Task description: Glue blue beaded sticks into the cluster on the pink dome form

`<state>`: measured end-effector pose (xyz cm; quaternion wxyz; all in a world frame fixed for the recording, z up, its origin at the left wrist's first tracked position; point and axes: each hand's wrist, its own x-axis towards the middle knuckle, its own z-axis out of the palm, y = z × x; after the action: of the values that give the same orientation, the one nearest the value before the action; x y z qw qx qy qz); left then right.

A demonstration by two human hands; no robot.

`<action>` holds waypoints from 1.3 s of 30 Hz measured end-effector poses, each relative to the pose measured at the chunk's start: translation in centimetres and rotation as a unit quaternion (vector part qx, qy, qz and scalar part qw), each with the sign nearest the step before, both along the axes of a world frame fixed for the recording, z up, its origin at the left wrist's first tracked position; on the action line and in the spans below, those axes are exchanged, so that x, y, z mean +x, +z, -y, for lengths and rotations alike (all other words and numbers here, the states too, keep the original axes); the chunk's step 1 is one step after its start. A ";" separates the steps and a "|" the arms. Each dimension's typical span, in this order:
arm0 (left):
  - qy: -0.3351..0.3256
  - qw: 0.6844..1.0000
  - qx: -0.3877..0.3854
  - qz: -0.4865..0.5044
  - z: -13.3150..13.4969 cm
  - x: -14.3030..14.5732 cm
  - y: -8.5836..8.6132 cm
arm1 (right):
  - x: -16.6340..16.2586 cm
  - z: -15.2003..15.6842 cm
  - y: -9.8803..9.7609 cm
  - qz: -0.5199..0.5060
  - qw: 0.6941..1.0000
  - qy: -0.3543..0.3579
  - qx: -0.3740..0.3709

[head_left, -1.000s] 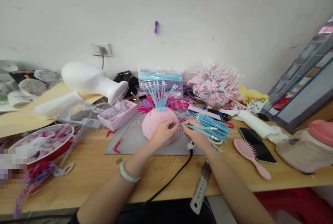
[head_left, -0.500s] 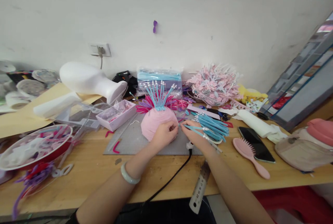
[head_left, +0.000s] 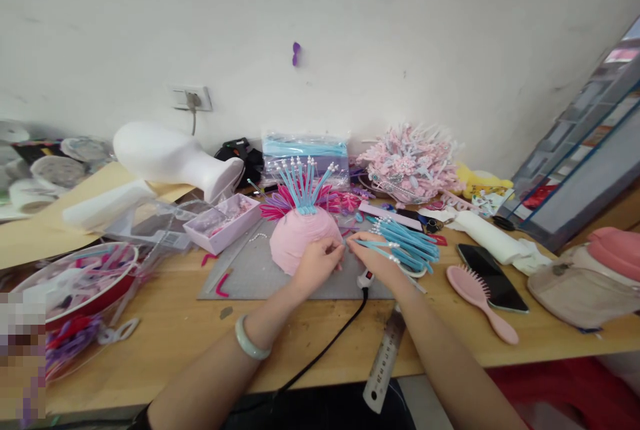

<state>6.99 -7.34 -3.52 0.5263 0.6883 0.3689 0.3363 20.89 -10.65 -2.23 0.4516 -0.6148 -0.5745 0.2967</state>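
Note:
A pink dome (head_left: pixel 300 235) with blue pearl-tipped sticks (head_left: pixel 303 182) standing out of its top sits on a grey cutting mat (head_left: pixel 250 277). My left hand (head_left: pixel 316 263) rests against the dome's front right side, fingers pinched. My right hand (head_left: pixel 376 258) is right beside it, fingers closed on a blue pearl-tipped stick (head_left: pixel 373 245) whose end points at the left fingertips. A pile of the same blue sticks (head_left: pixel 407 240) lies just right of my right hand. A pale bangle (head_left: pixel 249 342) is on my left wrist.
A black cord (head_left: pixel 325 350) and a steel ruler (head_left: pixel 385 360) lie near the front edge. A pink hairbrush (head_left: pixel 480 302), a phone (head_left: pixel 493 269), a white foam head (head_left: pixel 170 157), a lilac tray (head_left: pixel 223 222), a pink flower headpiece (head_left: pixel 413 163) and a clear bowl (head_left: pixel 70 280) crowd the wooden table (head_left: pixel 165 323).
Both hands have stayed pinched together at the dome's right side; they shifted only slightly. The view has drifted a little.

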 end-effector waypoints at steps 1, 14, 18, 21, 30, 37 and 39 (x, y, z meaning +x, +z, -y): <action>-0.006 0.999 -0.029 0.014 0.1 0.2 0.1 | 0.1 -0.1 0.0 -0.040 0.999 0.010 -0.017; -0.010 1.000 0.024 -0.002 -0.1 0.3 -0.2 | 0.3 -1.3 -1.7 -0.149 0.989 0.018 0.000; 0.042 0.993 0.112 0.026 -0.4 -0.2 0.5 | 0.0 -1.2 -1.3 -0.144 0.988 0.048 -0.038; 0.053 0.980 0.189 -0.006 -0.6 -0.5 0.7 | -0.4 -0.8 -0.9 -0.091 0.993 0.067 -0.037; 0.094 0.959 0.257 -0.074 -0.3 -0.7 0.5 | -1.3 -0.2 -0.8 -0.061 0.992 0.108 -0.037; 0.116 0.967 0.228 -0.012 -0.8 -1.0 0.7 | -1.3 -0.3 -1.8 -0.104 0.982 0.127 -0.090; 0.116 0.970 0.213 0.007 -0.9 -1.0 0.8 | -1.3 -0.3 -1.9 -0.123 0.979 0.130 -0.097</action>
<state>5.98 -6.42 -2.73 0.3278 0.7345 0.3625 0.4709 19.55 -10.34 -4.09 0.4148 -0.5347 -0.5578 0.4804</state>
